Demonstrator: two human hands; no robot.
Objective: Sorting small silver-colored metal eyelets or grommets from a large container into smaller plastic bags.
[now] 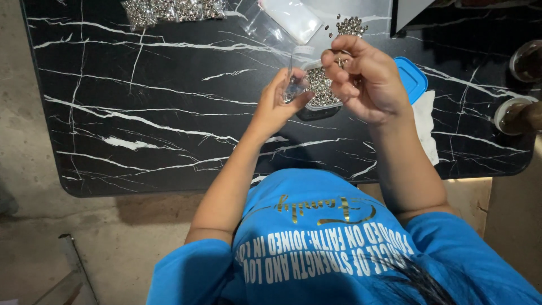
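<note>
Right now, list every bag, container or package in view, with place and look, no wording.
Clear bag of silver beads: table's far left edge.
Clear empty bags: far centre, flat, glossy.
Small clear bag: pinched in left hand.
Bead tub: under the hands.
Blue lid: behind right hand.

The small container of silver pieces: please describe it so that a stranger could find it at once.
On the black marble-patterned table, look just beyond the person's two raised hands. There sits the small container, heaped with silver pieces, touching a blue lid. Unlike the loose pile and the bagged pieces, it has dark walls.
</note>
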